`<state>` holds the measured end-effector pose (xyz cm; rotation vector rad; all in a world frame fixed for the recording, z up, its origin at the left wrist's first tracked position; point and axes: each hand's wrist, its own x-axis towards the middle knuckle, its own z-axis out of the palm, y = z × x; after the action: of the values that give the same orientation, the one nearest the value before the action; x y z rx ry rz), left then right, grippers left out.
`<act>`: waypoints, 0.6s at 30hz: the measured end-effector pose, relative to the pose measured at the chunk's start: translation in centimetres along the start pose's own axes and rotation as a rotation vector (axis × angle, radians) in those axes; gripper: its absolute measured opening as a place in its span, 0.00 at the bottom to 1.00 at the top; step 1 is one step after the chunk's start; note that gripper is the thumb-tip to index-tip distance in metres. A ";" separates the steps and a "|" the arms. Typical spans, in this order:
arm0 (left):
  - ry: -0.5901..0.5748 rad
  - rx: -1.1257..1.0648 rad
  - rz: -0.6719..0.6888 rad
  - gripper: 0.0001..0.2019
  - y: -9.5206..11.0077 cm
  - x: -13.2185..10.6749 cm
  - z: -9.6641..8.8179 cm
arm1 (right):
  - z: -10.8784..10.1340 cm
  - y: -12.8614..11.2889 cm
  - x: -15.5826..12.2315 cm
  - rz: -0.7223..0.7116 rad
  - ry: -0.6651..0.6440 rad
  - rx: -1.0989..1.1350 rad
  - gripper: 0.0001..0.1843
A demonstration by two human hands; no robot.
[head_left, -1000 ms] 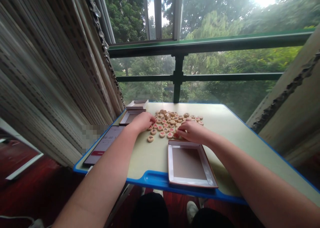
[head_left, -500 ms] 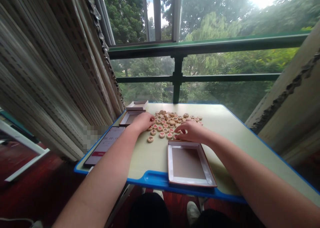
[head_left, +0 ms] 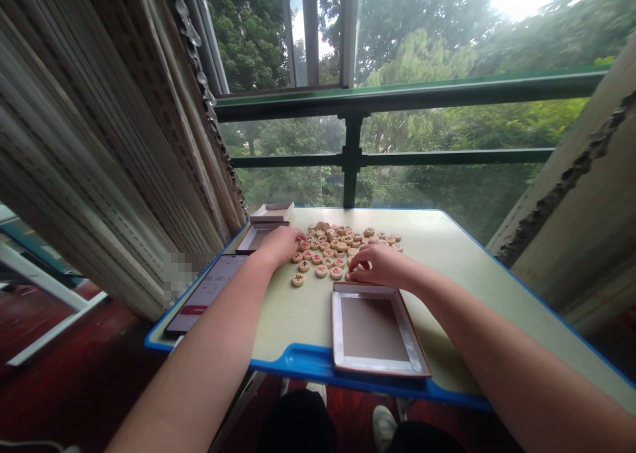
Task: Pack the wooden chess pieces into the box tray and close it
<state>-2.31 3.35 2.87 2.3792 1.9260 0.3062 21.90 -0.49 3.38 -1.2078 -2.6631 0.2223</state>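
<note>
Many round wooden Chinese chess pieces with red or black characters lie in a loose heap on the pale table. At the heap's left edge is my left hand, its fingers together and bent down; whatever is at the tips is hidden. My right hand reaches in from the right, thumb and fingers curled into a pinch at a Chinese chess piece on the heap's near side. Just below it sits a shallow open box with a bare brown bottom. One black-marked piece lies apart at the front left.
A phone showing a timer lies at the table's left side, partly behind my left forearm. Past it stand another open box part and a white tray-like box part. The table has a raised blue rim; a window with railings lies beyond.
My left hand has shifted slightly left, away from the heap. The right fingers have drawn closer around the near-side piece. The camera view has tilted a little.
</note>
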 end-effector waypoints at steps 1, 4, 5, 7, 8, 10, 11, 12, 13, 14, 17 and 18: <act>0.025 0.020 -0.001 0.16 0.0 0.0 0.0 | -0.2 0.1 -0.1 0.021 -0.003 0.002 0.13; 0.084 0.108 0.001 0.16 0.1 0.1 -0.1 | -0.9 0.3 -0.4 0.105 -0.033 -0.021 0.13; 0.081 0.139 0.005 0.16 0.1 0.1 -0.1 | -1.2 0.4 -0.6 0.128 -0.054 -0.034 0.12; 0.045 0.182 0.013 0.15 0.2 0.0 -0.2 | -1.8 0.5 -0.8 0.155 -0.107 -0.044 0.12; 0.026 0.191 0.013 0.15 0.3 -0.1 -0.2 | -2.0 0.6 -0.9 0.166 -0.134 -0.038 0.12; 0.012 0.196 0.006 0.14 0.5 -0.2 -0.3 | -2.2 0.7 -1.0 0.176 -0.173 -0.023 0.13; 0.017 0.195 -0.002 0.14 0.5 -0.2 -0.4 | -2.3 0.7 -1.0 0.173 -0.181 -0.020 0.13; 0.025 0.194 -0.010 0.14 0.5 -0.3 -0.4 | -2.3 0.7 -1.0 0.166 -0.184 -0.017 0.13; 0.034 0.193 -0.015 0.14 0.5 -0.3 -0.4 | -2.2 0.7 -1.0 0.158 -0.182 -0.014 0.13; 0.042 0.190 -0.020 0.14 0.5 -0.2 -0.4 | -2.2 0.8 -1.0 0.152 -0.178 -0.010 0.13; 0.062 0.139 -0.035 0.16 0.3 -0.1 -0.2 | -2.1 0.8 -1.0 0.142 -0.177 0.021 0.13; 0.068 0.109 -0.040 0.17 0.2 0.0 -0.1 | -2.1 0.8 -1.0 0.139 -0.180 0.032 0.12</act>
<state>-2.16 3.25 3.03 2.4230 2.0687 0.2910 23.65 -0.58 5.06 -1.4264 -2.7142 0.4119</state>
